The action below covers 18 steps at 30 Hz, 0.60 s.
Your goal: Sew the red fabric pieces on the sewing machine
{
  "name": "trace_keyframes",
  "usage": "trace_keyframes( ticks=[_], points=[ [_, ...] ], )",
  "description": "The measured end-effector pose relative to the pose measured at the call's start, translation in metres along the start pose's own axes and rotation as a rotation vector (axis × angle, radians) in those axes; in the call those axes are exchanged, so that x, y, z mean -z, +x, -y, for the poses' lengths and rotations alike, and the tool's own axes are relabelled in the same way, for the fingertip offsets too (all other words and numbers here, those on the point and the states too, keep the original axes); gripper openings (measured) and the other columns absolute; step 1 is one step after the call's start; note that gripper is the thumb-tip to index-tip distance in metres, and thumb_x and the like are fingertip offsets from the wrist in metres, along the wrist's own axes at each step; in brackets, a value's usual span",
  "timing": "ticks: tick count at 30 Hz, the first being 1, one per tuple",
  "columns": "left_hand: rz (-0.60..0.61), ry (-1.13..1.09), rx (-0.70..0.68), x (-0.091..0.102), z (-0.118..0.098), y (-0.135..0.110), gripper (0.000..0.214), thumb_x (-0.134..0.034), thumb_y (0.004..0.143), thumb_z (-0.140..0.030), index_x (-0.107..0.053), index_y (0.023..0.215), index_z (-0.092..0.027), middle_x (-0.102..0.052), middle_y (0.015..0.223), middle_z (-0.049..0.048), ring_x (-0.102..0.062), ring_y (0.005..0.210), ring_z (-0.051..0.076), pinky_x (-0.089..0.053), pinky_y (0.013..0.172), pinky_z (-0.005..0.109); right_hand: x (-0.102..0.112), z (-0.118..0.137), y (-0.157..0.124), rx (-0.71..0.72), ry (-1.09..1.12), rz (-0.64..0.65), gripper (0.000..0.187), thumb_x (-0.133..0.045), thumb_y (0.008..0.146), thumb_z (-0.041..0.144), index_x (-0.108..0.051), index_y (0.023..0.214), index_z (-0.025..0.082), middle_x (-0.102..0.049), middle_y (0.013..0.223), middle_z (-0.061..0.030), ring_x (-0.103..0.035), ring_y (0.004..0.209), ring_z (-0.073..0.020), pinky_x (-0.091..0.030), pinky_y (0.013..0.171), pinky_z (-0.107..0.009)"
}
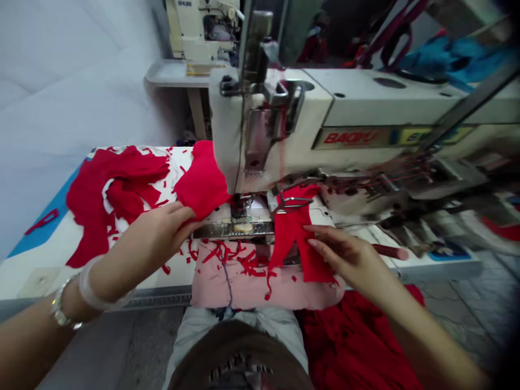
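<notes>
My left hand [160, 230] is closed on the lower edge of a red fabric piece [203, 179], left of the needle area of a white sewing machine [280, 124]. My right hand [351, 254] pinches the edge of another red fabric piece [312, 260], which hangs over the table's front edge right of the needle area. The upper part of that piece lies beneath a bent wire guide [293, 203]. Below the metal needle plate [233, 229], a pink padded cover [252, 290] carries many red trimmings.
A heap of red fabric [93, 189] with scattered scraps lies on the table's left side. More red fabric [357, 341] is piled low on the right. Behind stands a second sewing machine [190, 32]. A metal bar [467, 108] slants across the upper right.
</notes>
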<state>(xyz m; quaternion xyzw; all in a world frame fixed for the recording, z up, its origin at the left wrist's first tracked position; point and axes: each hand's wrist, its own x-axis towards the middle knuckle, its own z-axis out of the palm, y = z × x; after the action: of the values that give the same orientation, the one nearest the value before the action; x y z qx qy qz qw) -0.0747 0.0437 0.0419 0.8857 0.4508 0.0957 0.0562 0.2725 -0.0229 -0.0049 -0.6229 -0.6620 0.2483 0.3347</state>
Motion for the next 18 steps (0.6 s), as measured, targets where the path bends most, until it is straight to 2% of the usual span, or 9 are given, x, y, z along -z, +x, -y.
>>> trace_keyframes(
  ticks=[3, 4, 5, 6, 9, 11, 13, 15, 18],
  points=[
    [-0.006, 0.149, 0.045, -0.013, -0.015, -0.009, 0.034, -0.045, 0.099, -0.042, -0.058, 0.085, -0.014, -0.058, 0.078, 0.0045, -0.050, 0.060, 0.016, -0.027, 0.053, 0.029, -0.024, 0.024, -0.015, 0.260, -0.435, -0.293, 0.043, -0.057, 0.091, 0.050, -0.065, 0.109, 0.012, -0.062, 0.096, -0.0134, -0.060, 0.090, -0.0240, -0.052, 0.081, -0.040],
    [-0.012, 0.177, 0.075, -0.014, -0.019, -0.009, 0.037, -0.044, 0.099, -0.045, -0.057, 0.084, -0.014, -0.056, 0.077, 0.0044, -0.048, 0.058, 0.016, -0.024, 0.052, 0.030, -0.036, 0.032, -0.013, 0.329, -0.526, -0.333, 0.049, -0.059, 0.089, 0.049, -0.062, 0.114, 0.008, -0.060, 0.101, -0.0163, -0.058, 0.096, -0.0268, -0.051, 0.084, -0.042],
    [-0.010, 0.182, 0.102, -0.015, -0.022, -0.009, 0.039, -0.041, 0.100, -0.047, -0.056, 0.084, -0.014, -0.055, 0.076, 0.0042, -0.047, 0.058, 0.016, -0.023, 0.052, 0.029, -0.048, 0.038, -0.010, 0.376, -0.624, -0.329, 0.054, -0.061, 0.088, 0.049, -0.058, 0.118, 0.004, -0.059, 0.106, -0.0193, -0.056, 0.099, -0.0297, -0.051, 0.083, -0.044],
    [-0.001, 0.162, 0.121, -0.016, -0.024, -0.009, 0.039, -0.038, 0.101, -0.046, -0.055, 0.084, -0.015, -0.054, 0.076, 0.0040, -0.047, 0.059, 0.016, -0.023, 0.053, 0.029, -0.059, 0.043, -0.005, 0.384, -0.735, -0.321, 0.050, -0.061, 0.088, 0.043, -0.057, 0.118, 0.004, -0.058, 0.107, -0.0202, -0.055, 0.098, -0.0311, -0.051, 0.080, -0.045],
    [0.072, 0.017, 0.170, -0.018, -0.016, -0.016, 0.036, -0.034, 0.102, -0.040, -0.050, 0.079, -0.018, -0.051, 0.071, 0.0012, -0.046, 0.060, 0.015, -0.025, 0.055, 0.028, -0.074, 0.041, 0.005, 0.362, -0.950, -0.297, 0.021, -0.054, 0.086, 0.014, -0.058, 0.105, 0.008, -0.058, 0.095, -0.0158, -0.053, 0.087, -0.0284, -0.050, 0.071, -0.041],
    [0.160, -0.095, 0.237, -0.020, -0.007, -0.026, 0.035, -0.042, 0.099, -0.044, -0.046, 0.076, -0.018, -0.049, 0.066, -0.0011, -0.042, 0.056, 0.013, -0.024, 0.054, 0.026, -0.068, 0.030, 0.005, 0.388, -0.937, -0.272, 0.018, -0.048, 0.084, 0.005, -0.058, 0.099, 0.008, -0.056, 0.089, -0.0133, -0.052, 0.083, -0.0266, -0.050, 0.072, -0.040],
    [0.221, -0.186, 0.304, -0.022, -0.001, -0.034, 0.036, -0.051, 0.093, -0.048, -0.044, 0.073, -0.019, -0.047, 0.063, -0.0028, -0.038, 0.054, 0.011, -0.023, 0.051, 0.025, -0.056, 0.018, 0.003, 0.433, -0.851, -0.253, 0.019, -0.046, 0.085, 0.006, -0.057, 0.100, 0.008, -0.056, 0.090, -0.0130, -0.053, 0.086, -0.0265, -0.051, 0.076, -0.040],
    [0.216, -0.252, 0.339, -0.024, 0.002, -0.038, 0.040, -0.057, 0.088, -0.050, -0.042, 0.069, -0.019, -0.044, 0.061, -0.0039, -0.035, 0.054, 0.010, -0.023, 0.050, 0.023, -0.042, 0.008, 0.000, 0.474, -0.746, -0.262, 0.019, -0.045, 0.088, 0.007, -0.057, 0.102, 0.009, -0.057, 0.093, -0.0127, -0.055, 0.090, -0.0256, -0.052, 0.080, -0.040],
    [0.176, -0.352, 0.319, -0.024, 0.001, -0.038, 0.046, -0.052, 0.090, -0.054, -0.041, 0.064, -0.018, -0.042, 0.060, -0.0039, -0.035, 0.055, 0.009, -0.024, 0.050, 0.022, -0.023, 0.000, -0.005, 0.541, -0.568, -0.230, 0.019, -0.045, 0.093, 0.012, -0.058, 0.105, 0.014, -0.061, 0.102, -0.0104, -0.061, 0.095, -0.0207, -0.054, 0.083, -0.034]
  ],
)
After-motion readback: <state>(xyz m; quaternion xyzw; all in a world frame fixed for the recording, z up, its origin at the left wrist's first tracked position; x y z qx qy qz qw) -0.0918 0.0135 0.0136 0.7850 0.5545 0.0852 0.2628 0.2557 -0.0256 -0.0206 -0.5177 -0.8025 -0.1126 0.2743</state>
